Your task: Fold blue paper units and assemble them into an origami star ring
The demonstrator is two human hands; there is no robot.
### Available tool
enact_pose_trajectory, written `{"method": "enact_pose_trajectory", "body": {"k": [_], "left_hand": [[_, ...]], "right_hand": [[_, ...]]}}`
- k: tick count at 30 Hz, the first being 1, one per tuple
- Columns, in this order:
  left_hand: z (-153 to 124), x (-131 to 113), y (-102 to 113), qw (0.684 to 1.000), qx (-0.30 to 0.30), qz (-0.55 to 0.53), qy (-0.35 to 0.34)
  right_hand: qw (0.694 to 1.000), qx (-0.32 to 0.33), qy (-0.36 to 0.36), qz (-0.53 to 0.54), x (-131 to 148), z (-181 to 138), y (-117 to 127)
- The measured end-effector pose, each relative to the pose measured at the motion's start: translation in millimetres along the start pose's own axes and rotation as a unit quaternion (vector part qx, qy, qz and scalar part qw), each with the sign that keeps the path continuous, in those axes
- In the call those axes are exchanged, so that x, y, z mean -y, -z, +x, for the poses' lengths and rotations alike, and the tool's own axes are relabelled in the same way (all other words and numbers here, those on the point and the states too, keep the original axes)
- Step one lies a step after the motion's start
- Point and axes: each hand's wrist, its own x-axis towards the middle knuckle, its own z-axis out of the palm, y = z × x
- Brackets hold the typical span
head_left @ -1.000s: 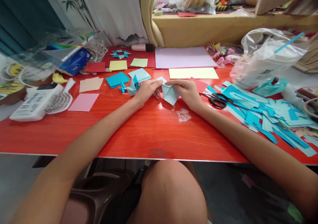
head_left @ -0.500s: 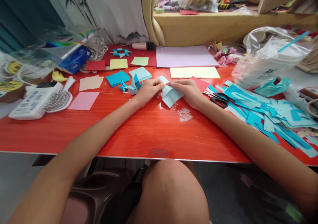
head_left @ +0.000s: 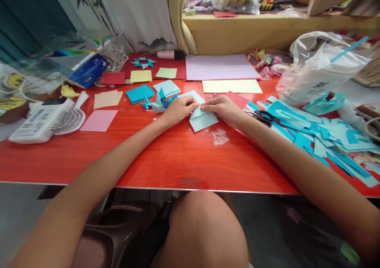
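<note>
Between my two hands is a partly folded sheet of light blue paper (head_left: 203,121), its creased lower part angled toward me. My left hand (head_left: 182,107) pinches its left edge with thumb and forefinger. On the other side, my right hand (head_left: 223,109) presses and pinches the paper near its middle, fingers closed. Just left of my left hand lie folded blue paper pieces (head_left: 160,101). A stack of darker blue squares (head_left: 140,94) and a pale blue stack (head_left: 166,88) sit behind them.
Scissors (head_left: 264,118) and a heap of blue paper strips (head_left: 323,131) lie to the right. At left are a hairbrush (head_left: 69,117), a white box-like container (head_left: 38,121) and a pink square (head_left: 99,120). A bagged cup (head_left: 320,70) stands at back right.
The light blue paper has turned and lowered toward the table, its lower flap now lying wider. Both hands have shifted slightly with it, keeping their pinch.
</note>
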Motion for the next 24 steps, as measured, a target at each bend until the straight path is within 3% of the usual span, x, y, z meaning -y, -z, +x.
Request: {"method": "enact_pose_trajectory", "body": {"k": [4,7,15,24], "left_hand": [[1.6,-1.0,8.0,0.996,0.081,-0.024,0.037],[1.8,-1.5,11.3,0.992,0.105,-0.034,0.054],[2.8,5.1,5.7,0.999,0.048,-0.018,0.017],[0.5,3.3,2.1,0.999,0.006,-0.042,0.033]], "right_hand": [[1.0,-0.017,0.005,-0.01,-0.7,0.7,-0.5],[1.0,-0.009,0.006,-0.018,0.4,0.7,0.4],[0.999,0.043,-0.009,-0.024,3.3,0.3,3.9],[0.999,0.032,0.002,-0.002,5.3,-1.6,-0.2]]}}
